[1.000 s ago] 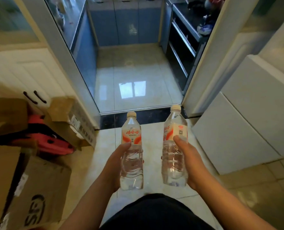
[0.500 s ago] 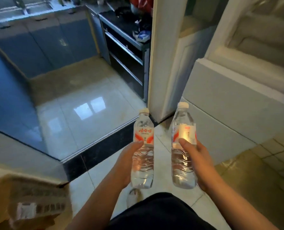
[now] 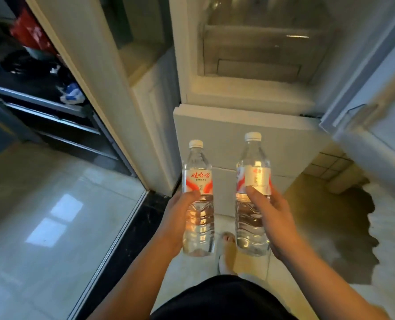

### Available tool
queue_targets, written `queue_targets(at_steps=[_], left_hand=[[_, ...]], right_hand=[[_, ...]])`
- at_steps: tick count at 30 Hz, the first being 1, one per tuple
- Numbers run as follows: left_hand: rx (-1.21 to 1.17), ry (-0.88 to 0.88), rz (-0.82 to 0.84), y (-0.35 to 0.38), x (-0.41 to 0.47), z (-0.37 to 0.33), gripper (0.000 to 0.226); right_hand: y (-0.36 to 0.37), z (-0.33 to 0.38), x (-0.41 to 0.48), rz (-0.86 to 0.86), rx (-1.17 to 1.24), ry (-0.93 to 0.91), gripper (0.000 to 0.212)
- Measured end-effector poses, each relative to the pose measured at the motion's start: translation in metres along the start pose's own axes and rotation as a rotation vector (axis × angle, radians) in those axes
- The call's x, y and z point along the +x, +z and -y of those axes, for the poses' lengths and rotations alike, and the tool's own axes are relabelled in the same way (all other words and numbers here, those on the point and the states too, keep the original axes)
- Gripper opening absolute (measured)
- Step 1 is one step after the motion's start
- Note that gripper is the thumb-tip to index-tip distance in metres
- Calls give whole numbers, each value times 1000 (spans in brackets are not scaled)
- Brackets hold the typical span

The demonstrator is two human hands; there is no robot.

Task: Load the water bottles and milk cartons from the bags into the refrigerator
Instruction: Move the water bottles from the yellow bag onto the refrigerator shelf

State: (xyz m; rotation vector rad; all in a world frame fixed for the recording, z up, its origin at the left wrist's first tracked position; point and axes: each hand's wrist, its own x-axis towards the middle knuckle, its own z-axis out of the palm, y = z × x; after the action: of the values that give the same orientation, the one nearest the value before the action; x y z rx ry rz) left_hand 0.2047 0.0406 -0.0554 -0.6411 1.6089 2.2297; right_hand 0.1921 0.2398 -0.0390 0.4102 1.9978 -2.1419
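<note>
1. In front of the refrigerator (image 3: pixel 249 139), whose top part stands open, the person holds two water bottles upright, side by side and not touching.
2. The left hand (image 3: pixel 178 218) is wrapped round the middle of the left bottle (image 3: pixel 197 179), with the thumb just under the red label. The right hand (image 3: pixel 277 215) grips the right bottle (image 3: pixel 254 179) the same way.
3. Both bottles are low, down by the closed lower door. They need to go up and forward.
4. It looks best to put one bottle in first and then the other, so they do not bump.
5. Stand each one cap up on a flat shelf (image 3: pixel 268 31), well back from the edge. Let go only when it stands by itself.
6. Mind the open door (image 3: pixel 376 125) on the right side.
7. Step with care. A foot (image 3: pixel 226 252) is near a dark patch (image 3: pixel 353 227) on the floor, and I cannot tell if it is wet.
</note>
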Motion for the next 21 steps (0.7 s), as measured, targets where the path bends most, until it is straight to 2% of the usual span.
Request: queue_targets(at_steps=[4, 7, 10, 17, 19, 21], left_hand=[[90, 132, -40, 33, 60, -44, 36], [129, 234, -18, 63, 95, -83, 34], [168, 388, 18, 96, 125, -123, 20], [187, 726, 107, 156, 169, -212, 40], [209, 814, 129, 168, 180, -237, 51], [219, 894, 143, 180, 190, -262, 60]], right_hand=[[-3, 35, 60, -22, -11, -104, 54], [-9, 70, 104, -17, -2, -190, 47], [-15, 105, 149, -17, -21, -295, 41], [-13, 182, 227, -25, 35, -551, 44], [-9, 205, 243, -38, 65, -631, 46], [-6, 227, 258, -53, 83, -697, 37]])
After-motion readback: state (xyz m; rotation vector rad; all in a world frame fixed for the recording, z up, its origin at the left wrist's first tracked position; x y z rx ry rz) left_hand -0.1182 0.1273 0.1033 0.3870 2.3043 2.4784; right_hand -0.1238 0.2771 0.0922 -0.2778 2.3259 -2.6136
